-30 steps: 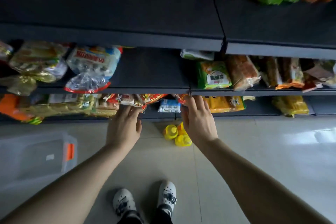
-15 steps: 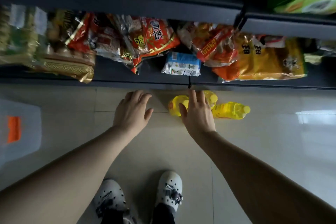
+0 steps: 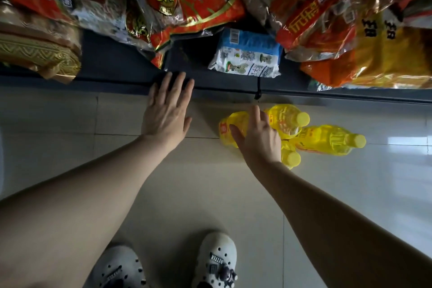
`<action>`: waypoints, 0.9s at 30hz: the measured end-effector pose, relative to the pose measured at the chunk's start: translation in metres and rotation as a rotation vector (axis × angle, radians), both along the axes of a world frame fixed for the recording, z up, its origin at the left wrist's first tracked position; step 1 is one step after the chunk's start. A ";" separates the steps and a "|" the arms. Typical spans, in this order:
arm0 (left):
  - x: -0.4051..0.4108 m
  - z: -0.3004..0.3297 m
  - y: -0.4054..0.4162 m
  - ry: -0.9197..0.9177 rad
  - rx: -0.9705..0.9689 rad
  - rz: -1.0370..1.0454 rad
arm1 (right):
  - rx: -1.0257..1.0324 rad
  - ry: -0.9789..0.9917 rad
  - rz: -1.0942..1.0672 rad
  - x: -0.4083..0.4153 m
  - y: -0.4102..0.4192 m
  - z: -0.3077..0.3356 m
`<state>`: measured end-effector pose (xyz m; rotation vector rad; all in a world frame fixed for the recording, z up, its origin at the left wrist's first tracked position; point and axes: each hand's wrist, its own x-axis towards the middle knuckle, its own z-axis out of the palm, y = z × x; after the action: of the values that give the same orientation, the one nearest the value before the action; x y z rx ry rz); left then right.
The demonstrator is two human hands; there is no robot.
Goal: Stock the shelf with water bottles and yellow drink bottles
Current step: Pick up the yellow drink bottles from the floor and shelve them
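Three yellow drink bottles (image 3: 289, 124) lie clustered on the tiled floor (image 3: 117, 119), just in front of the bottom shelf (image 3: 112, 61). The right hand (image 3: 257, 138) reaches over the nearest bottle, fingers spread and only slightly bent; whether it touches the bottle cannot be told, and it grips nothing. The left hand (image 3: 167, 110) is flat, fingers straight, its fingertips (image 3: 180, 77) at the shelf's front edge, holding nothing. The shelf carries snack bags (image 3: 194, 0) and a blue-and-white packet (image 3: 247, 56). White clogs (image 3: 216, 259) stand below.
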<state>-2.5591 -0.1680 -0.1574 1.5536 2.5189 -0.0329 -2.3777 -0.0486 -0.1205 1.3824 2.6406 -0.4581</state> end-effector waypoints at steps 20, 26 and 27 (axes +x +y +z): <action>-0.001 0.176 -0.034 -0.237 -0.558 -0.067 | -0.347 0.231 -0.184 0.000 0.004 0.195; 0.003 0.343 -0.061 -0.365 -0.519 -0.028 | -0.323 0.296 0.039 -0.010 0.007 0.403; 0.002 0.372 -0.061 -0.406 -0.495 0.007 | -0.309 0.310 0.075 -0.012 0.008 0.439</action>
<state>-2.5573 -0.2293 0.2143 1.2073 2.0034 -0.2855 -2.3896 -0.0403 0.3184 1.1940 2.6843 -1.0963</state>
